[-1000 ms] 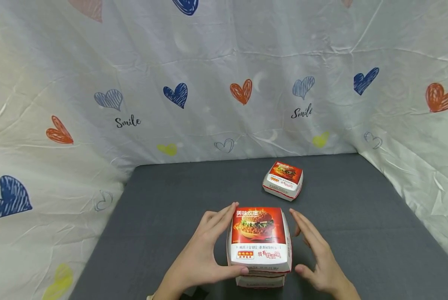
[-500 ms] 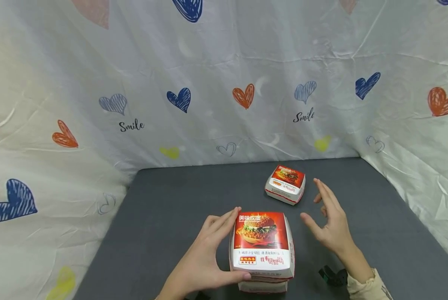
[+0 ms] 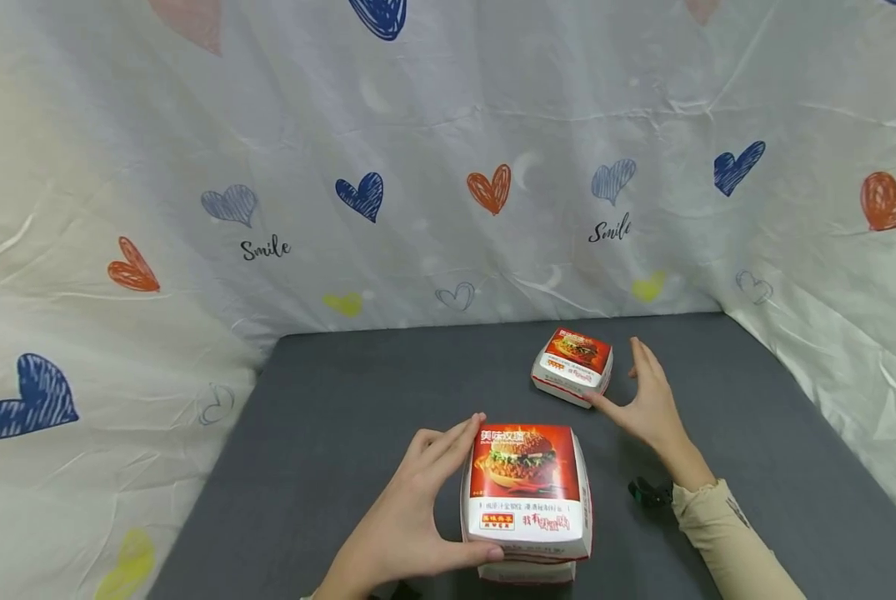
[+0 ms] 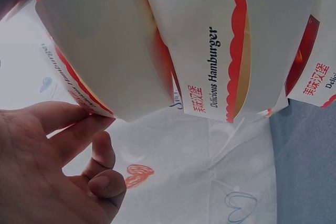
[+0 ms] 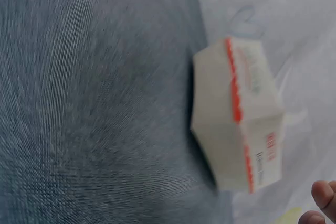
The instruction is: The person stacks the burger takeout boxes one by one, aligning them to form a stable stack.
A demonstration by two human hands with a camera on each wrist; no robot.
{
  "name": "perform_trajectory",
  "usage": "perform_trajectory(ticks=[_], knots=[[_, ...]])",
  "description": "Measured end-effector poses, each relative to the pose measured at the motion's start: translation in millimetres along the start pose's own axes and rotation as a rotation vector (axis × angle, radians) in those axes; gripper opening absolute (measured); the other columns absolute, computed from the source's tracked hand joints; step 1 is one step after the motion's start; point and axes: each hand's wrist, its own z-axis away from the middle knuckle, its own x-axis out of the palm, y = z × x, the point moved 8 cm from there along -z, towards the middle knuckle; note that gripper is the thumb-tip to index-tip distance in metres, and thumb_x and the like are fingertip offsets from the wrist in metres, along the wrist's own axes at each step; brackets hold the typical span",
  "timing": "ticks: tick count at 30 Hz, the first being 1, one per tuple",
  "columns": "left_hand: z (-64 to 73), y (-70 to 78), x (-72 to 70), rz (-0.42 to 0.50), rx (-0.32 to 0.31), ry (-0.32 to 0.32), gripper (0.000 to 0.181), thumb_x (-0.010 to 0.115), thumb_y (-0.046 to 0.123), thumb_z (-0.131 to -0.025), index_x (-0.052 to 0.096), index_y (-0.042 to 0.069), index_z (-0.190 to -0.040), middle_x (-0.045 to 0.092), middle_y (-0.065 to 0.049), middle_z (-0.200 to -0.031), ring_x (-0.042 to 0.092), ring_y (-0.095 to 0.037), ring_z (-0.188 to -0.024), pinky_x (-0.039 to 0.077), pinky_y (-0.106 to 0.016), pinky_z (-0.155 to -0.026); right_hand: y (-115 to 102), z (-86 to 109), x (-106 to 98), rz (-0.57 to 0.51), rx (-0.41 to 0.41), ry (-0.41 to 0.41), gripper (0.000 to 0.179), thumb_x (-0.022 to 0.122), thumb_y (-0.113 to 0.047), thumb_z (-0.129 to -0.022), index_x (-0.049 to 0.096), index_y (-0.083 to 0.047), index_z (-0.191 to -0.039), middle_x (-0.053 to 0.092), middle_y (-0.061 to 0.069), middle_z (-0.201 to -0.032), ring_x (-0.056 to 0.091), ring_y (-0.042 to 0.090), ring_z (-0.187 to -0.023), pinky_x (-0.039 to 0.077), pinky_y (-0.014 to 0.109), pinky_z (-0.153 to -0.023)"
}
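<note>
Near the front, a hamburger box (image 3: 526, 521) with a burger picture tops a stack. My left hand (image 3: 410, 517) grips this top box, thumb at its near edge and fingers at its far left corner. In the left wrist view the gripped box (image 4: 100, 51) sits over a second hamburger box (image 4: 210, 72), and part of another box (image 4: 323, 77) shows beneath. Further back, a single hamburger box (image 3: 573, 364) sits on the table. My right hand (image 3: 646, 408) is beside it with fingers spread, its thumb overlapping the box's near right corner in the head view.
A dark grey cloth (image 3: 357, 400) covers the table. White curtains (image 3: 417, 250) printed with hearts enclose the back and both sides. A dark strap (image 3: 648, 492) shows under the right wrist.
My right hand has left the right side of the stack and moved forward to the far hamburger box. The left hand has kept its grip on the top box.
</note>
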Motion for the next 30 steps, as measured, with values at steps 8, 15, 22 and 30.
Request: perform_trajectory(ticks=[8, 15, 22, 30], knots=[[0.3, -0.7, -0.7, -0.005, -0.002, 0.004, 0.122, 0.097, 0.052, -0.072, 0.026, 0.034, -0.170, 0.039, 0.011, -0.168, 0.040, -0.010, -0.123, 0.052, -0.040, -0.097, 27.3, -7.7, 24.7, 0.011, 0.110, -0.084, 0.123, 0.088, -0.044, -0.082, 0.015, 0.008, -0.166, 0.020, 0.034, -0.170, 0.053, 0.042, -0.113, 0.048, 0.059, -0.092], [1.3, -0.2, -0.6, -0.007, 0.002, 0.009, 0.124, 0.098, 0.052, -0.071, 0.026, 0.033, -0.170, 0.038, 0.010, -0.169, 0.039, -0.010, -0.123, 0.052, -0.039, -0.097, 37.5, -11.9, 37.5, -0.001, 0.124, -0.107, 0.125, 0.089, -0.045, -0.081, 0.014, 0.008, -0.166, 0.019, 0.033, -0.170, 0.051, 0.039, -0.109, 0.046, 0.055, -0.089], [0.5, 1.8, 1.5, 0.013, -0.008, -0.009, 0.127, 0.101, 0.050, -0.068, 0.026, 0.036, -0.169, 0.036, 0.016, -0.168, 0.039, -0.009, -0.125, 0.052, -0.037, -0.097, 41.3, -13.8, 42.1, -0.017, 0.133, -0.122, 0.123, 0.089, -0.042, -0.080, 0.017, 0.011, -0.165, 0.021, 0.035, -0.169, 0.051, 0.038, -0.105, 0.044, 0.052, -0.085], [-0.1, 3.1, 2.1, 0.001, 0.001, 0.009, 0.130, 0.102, 0.048, -0.065, 0.026, 0.034, -0.170, 0.036, 0.014, -0.169, 0.038, -0.010, -0.124, 0.052, -0.038, -0.096, 45.8, -19.4, 47.5, -0.015, 0.117, -0.139, 0.120, 0.088, -0.042, -0.082, 0.019, 0.010, -0.165, 0.024, 0.034, -0.168, 0.052, 0.037, -0.103, 0.045, 0.052, -0.085]])
